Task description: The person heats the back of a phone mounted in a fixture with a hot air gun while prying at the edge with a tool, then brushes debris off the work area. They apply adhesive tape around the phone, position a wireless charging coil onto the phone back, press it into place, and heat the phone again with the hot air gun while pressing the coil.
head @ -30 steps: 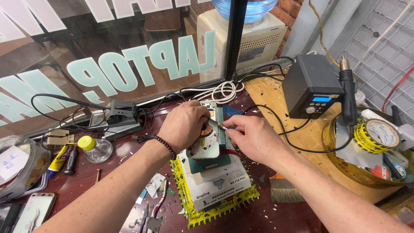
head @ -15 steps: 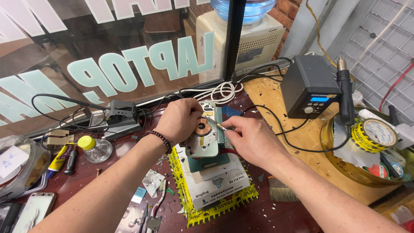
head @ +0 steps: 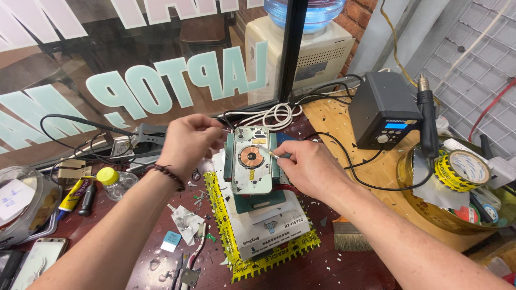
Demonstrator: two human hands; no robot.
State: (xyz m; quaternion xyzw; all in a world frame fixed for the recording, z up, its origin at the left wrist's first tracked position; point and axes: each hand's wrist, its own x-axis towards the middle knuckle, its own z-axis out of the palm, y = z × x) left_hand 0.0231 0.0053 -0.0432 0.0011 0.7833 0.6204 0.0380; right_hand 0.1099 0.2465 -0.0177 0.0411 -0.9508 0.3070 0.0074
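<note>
A phone with its back cover off lies face down, showing a copper coil. It sits in a green holder on top of a white box edged with yellow tape. My left hand has its fingers curled against the phone's top left corner. My right hand pinches a thin metal tool. The tool's tip rests on the phone just right of the coil.
A black soldering station and its hot-air handle stand at the right, by a yellow tape roll. A brush lies near my right forearm. A yellow-capped bottle and a glue tube are at the left. White cables lie behind the phone.
My left hand has slid up and to the left off the phone, uncovering its top and the coil. My right hand and the tool stay at the phone's right side.
</note>
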